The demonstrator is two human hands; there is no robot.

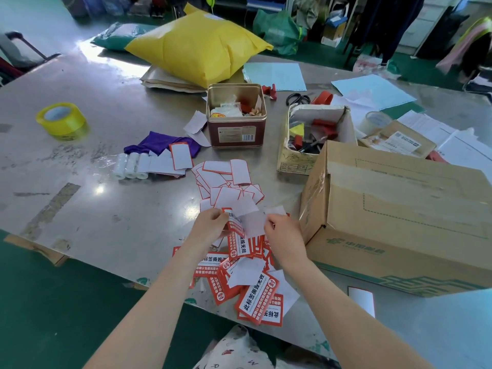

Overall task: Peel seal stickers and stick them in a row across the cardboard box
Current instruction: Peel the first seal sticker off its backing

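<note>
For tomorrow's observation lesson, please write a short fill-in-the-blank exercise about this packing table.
1. The left hand and right hand are peeling a seal ____.
2. The tape roll at far left is ____.
3. The scissors lie behind the open ____ box.
4. The yellow mailer bag lies behind the metal ____.

Answers: sticker; yellow; cardboard; tin

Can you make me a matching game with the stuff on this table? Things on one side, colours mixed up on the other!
Things:
1. tape roll
2. cloth
3. scissors
4. big cardboard box

Colours:
A. purple
B. brown
C. yellow
D. black handles

Right pairs: 1-C, 2-A, 3-D, 4-B
</note>
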